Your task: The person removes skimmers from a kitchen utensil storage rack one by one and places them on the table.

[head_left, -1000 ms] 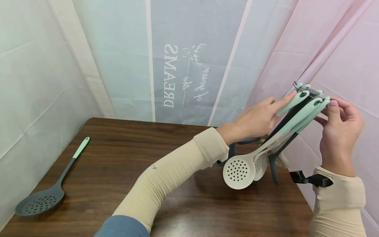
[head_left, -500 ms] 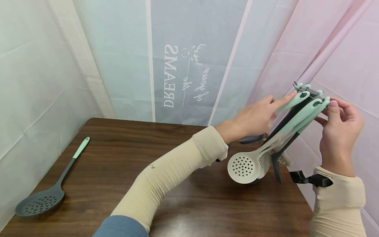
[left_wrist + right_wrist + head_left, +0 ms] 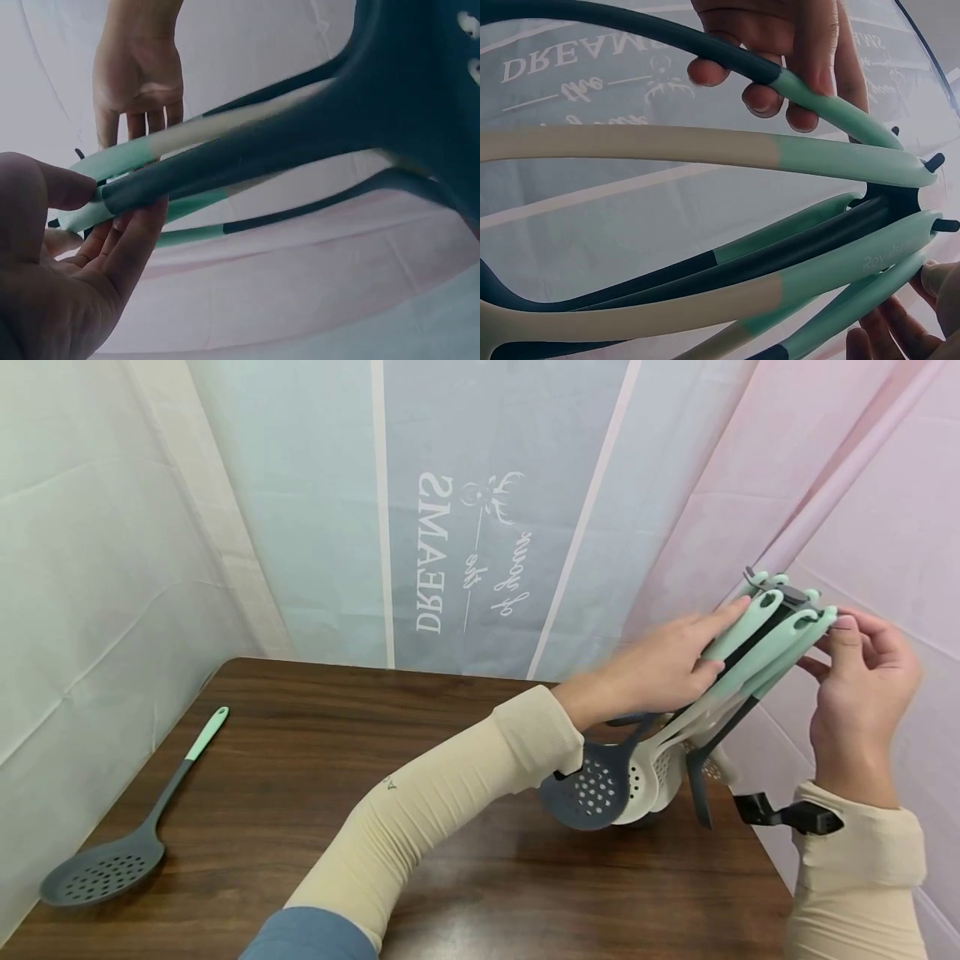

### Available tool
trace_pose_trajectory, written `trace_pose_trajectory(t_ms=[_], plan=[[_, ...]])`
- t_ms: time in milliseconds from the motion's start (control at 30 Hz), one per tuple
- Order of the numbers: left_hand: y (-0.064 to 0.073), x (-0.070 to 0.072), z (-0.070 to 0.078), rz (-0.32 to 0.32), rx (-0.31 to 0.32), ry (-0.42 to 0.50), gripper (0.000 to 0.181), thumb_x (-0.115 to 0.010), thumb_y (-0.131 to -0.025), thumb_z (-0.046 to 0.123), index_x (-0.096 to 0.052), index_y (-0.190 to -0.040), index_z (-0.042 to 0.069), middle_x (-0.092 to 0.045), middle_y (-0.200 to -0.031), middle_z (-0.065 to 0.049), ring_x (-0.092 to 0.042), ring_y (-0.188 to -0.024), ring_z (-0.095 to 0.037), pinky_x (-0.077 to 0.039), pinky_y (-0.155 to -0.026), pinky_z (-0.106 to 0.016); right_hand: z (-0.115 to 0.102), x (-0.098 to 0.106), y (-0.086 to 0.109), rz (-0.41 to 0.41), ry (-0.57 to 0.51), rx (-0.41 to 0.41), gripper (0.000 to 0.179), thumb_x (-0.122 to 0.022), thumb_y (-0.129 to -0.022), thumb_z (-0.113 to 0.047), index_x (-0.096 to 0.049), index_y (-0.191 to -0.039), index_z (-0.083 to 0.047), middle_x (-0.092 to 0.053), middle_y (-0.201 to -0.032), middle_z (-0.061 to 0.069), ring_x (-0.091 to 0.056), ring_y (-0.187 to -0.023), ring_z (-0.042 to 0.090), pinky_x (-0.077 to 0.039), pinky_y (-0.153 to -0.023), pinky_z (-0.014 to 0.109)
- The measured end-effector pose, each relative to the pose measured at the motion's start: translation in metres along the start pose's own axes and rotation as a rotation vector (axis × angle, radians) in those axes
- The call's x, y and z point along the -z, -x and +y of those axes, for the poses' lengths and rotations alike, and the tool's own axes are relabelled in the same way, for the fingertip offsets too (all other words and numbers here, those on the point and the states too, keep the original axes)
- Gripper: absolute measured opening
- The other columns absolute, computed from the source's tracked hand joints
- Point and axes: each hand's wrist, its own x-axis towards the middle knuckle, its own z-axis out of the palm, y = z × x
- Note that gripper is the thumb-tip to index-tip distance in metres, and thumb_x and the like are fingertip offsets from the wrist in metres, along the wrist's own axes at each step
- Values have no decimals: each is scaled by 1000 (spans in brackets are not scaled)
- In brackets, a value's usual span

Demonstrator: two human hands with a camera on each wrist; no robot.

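At the right side of the head view, a grey utensil rack carries several kitchen utensils with mint handles. My left hand grips the mint handle of a dark perforated skimmer, thumb and fingers around it near its hanging hole; the handle end is at a hook. In the right wrist view, left fingers lie along that handle. My right hand pinches the top end of a dark-bladed utensil's mint handle, beside the rack. A pale perforated skimmer hangs behind the dark one.
A second dark skimmer with a mint handle lies on the brown wooden table at the far left. Pale curtains hang behind. A pink curtain stands close to the rack on the right.
The dark skimmer under my left hand has come into view in front of the pale one, which has shifted slightly right. My left thumb has shifted lower on the handle. The right hand stays put.
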Motion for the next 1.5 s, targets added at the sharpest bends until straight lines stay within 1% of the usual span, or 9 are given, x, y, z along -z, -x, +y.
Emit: trace_pose_trajectory(t_ms=[100, 367, 600, 800, 900, 1033, 1200, 1333, 1500], plan=[[0, -3, 1, 30, -13, 28, 71, -52, -106, 17, -12, -165, 15, -34, -163, 0, -33, -141, 3, -20, -107, -4, 0, 0, 0, 2, -10, 3, 27, -79, -89, -6, -70, -108, 11, -71, -94, 14, -71, -76, 19, -58, -55, 23], [2, -5, 1, 111, -29, 80, 71, -54, -105, 17, -15, -165, 16, -40, -160, -1, -39, -137, 3, -23, -105, -3, 1, 1, -1, 5, -14, 6, 23, -76, -90, -3, -70, -107, 12, -71, -92, 14, -71, -74, 19, -58, -54, 24], [4, -4, 1, 149, -56, 91, 69, -53, -105, 16, -17, -164, 15, -36, -162, -2, -33, -142, 2, -18, -108, -3, 1, 1, 0, 8, -2, 1, 23, -77, -90, -5, -71, -107, 10, -70, -93, 14, -71, -75, 18, -58, -54, 23], [6, -3, 2, 154, -65, 80, 69, -54, -105, 16, -18, -164, 15, -37, -162, -2, -36, -139, 1, -20, -107, -4, 0, 2, 0, 10, 12, -14, 24, -77, -91, -6, -71, -109, 9, -71, -95, 13, -72, -77, 18, -58, -57, 23], [8, -1, 2, 159, -65, 91, 70, -55, -105, 16, -18, -164, 15, -44, -157, -1, -45, -129, -2, -26, -103, -4, 0, 3, 0, 8, 33, -19, 26, -77, -91, -8, -72, -110, 8, -71, -97, 12, -72, -79, 18, -59, -58, 22], [9, 1, 2, 172, -72, 92, 70, -55, -104, 15, -19, -164, 15, -51, -149, -2, -48, -114, -5, -32, -98, -6, -1, 2, 0, 6, 40, -18, 25, -77, -91, -9, -72, -109, 8, -71, -97, 12, -72, -79, 18, -58, -58, 22], [12, 1, 2, 178, -85, 71, 70, -56, -104, 15, -20, -164, 13, -48, -154, -3, -48, -117, -4, -31, -100, -6, -1, 2, 0, 9, 22, -16, 24, -77, -90, -6, -71, -108, 9, -71, -95, 13, -72, -77, 19, -58, -56, 23], [17, 2, 2, 179, -70, 102, 70, -55, -104, 14, -19, -164, 14, -48, -153, -2, -48, -116, -3, -31, -99, -6, -1, 2, -1, 10, 35, -25, 24, -77, -90, -8, -72, -108, 8, -72, -95, 12, -72, -79, 19, -58, -57, 23], [23, 7, -1, 173, -59, 134, 70, -54, -105, 14, -18, -164, 15, -45, -156, -3, -46, -125, -2, -28, -103, -6, -2, 2, 0, 3, 48, -22, 23, -76, -91, -8, -72, -108, 7, -72, -96, 11, -72, -80, 18, -58, -58, 22]])
